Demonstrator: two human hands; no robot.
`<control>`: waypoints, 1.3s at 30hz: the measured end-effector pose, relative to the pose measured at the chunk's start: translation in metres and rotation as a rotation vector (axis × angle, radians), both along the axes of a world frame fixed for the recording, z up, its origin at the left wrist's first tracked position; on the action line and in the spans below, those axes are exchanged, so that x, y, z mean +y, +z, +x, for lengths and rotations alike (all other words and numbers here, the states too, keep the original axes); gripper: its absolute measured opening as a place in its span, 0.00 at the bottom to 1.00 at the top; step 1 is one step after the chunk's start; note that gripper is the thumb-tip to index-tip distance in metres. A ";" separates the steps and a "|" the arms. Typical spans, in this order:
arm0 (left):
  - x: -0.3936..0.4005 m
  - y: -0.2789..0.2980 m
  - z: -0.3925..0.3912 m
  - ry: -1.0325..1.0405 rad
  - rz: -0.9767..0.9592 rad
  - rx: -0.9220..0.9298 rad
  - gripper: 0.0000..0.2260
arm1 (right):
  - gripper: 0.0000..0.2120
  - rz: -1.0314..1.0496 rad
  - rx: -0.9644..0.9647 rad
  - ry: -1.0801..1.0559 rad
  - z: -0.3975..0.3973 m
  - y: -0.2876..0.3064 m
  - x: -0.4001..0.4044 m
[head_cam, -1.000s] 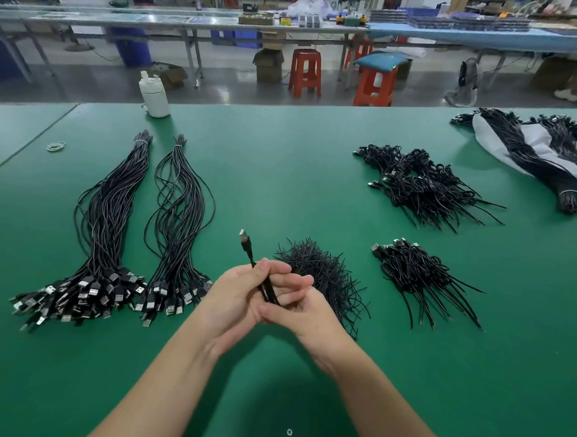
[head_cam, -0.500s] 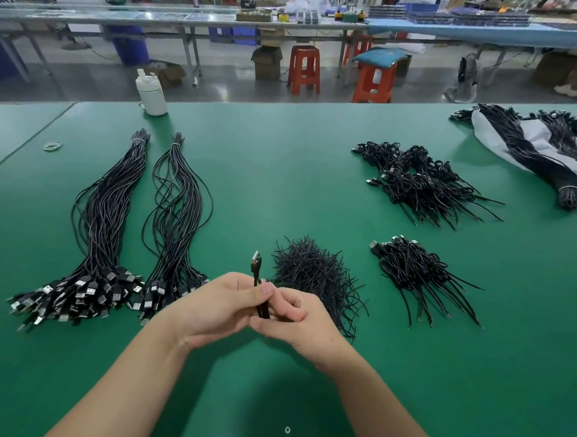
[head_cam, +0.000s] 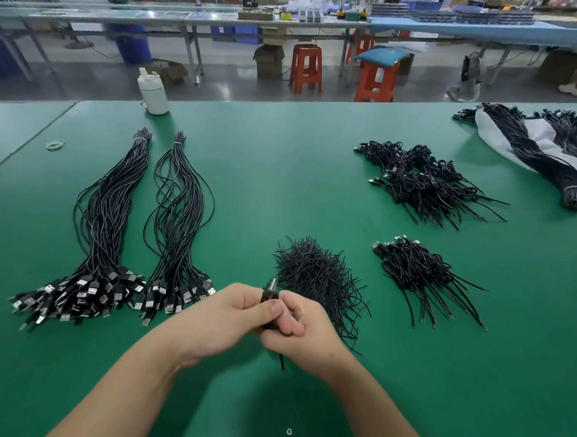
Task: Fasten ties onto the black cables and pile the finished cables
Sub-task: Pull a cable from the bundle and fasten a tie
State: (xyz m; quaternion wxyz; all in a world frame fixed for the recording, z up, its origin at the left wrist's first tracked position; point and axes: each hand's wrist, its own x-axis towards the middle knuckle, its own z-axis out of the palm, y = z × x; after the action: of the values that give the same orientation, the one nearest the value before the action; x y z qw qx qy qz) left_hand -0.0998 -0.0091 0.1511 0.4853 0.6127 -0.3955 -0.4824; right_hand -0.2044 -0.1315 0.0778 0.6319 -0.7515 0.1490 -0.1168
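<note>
Both hands meet low at the table's middle around one folded black cable (head_cam: pixel 269 293). My left hand (head_cam: pixel 220 319) grips it, with the plug end poking up above the thumb. My right hand (head_cam: pixel 302 334) pinches the same cable from the right, and a thin black tail hangs below the hands. A heap of loose black ties (head_cam: pixel 314 274) lies just behind my right hand. Two long bundles of untied cables (head_cam: pixel 107 227) (head_cam: pixel 178 225) stretch along the left. Tied cables lie in a near pile (head_cam: pixel 419 273) and a far pile (head_cam: pixel 421 182) on the right.
The green table (head_cam: pixel 284 157) carries a white bottle (head_cam: pixel 154 93) at its far edge and a small ring of bands (head_cam: pixel 55 144) far left. More bundled cables on white sheeting (head_cam: pixel 534 145) lie far right. Orange stools and benches stand beyond.
The cable's plug end has dropped lower into my hands, and less of it sticks up. Both hands have closed tighter around the cable.
</note>
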 end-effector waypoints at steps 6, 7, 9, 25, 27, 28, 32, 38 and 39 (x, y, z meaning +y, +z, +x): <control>0.002 -0.002 -0.008 0.111 0.160 -0.478 0.14 | 0.15 -0.337 0.010 -0.052 -0.002 0.015 -0.001; 0.001 -0.003 -0.013 0.151 0.159 -0.547 0.13 | 0.17 -0.430 0.013 -0.050 -0.002 0.019 -0.001; 0.000 -0.010 -0.020 0.227 0.135 -0.682 0.12 | 0.19 -0.567 0.028 -0.038 -0.002 0.025 -0.002; -0.016 -0.043 -0.007 0.823 0.099 -0.580 0.17 | 0.06 -0.728 0.234 0.058 0.002 0.024 -0.002; -0.014 -0.044 -0.002 0.700 0.082 -0.602 0.14 | 0.07 -0.767 0.246 0.074 -0.001 0.022 -0.003; -0.013 -0.043 0.000 0.623 0.071 -0.643 0.11 | 0.08 -0.788 0.253 0.087 -0.002 0.020 -0.003; -0.013 -0.043 0.007 0.449 0.098 -0.792 0.06 | 0.09 -0.780 0.330 0.143 -0.003 0.013 -0.002; -0.023 -0.045 0.017 0.426 0.185 -0.771 0.06 | 0.14 -0.410 0.278 0.117 0.002 -0.001 -0.002; -0.025 -0.046 0.020 0.424 0.191 -0.724 0.07 | 0.14 -0.373 0.269 0.107 0.002 -0.003 -0.002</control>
State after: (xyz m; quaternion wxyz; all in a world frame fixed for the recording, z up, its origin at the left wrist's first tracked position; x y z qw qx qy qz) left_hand -0.0801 -0.0341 0.1054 0.3447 0.8524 -0.3590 -0.1602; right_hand -0.2021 -0.1338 0.0751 0.4617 -0.8711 0.1675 -0.0073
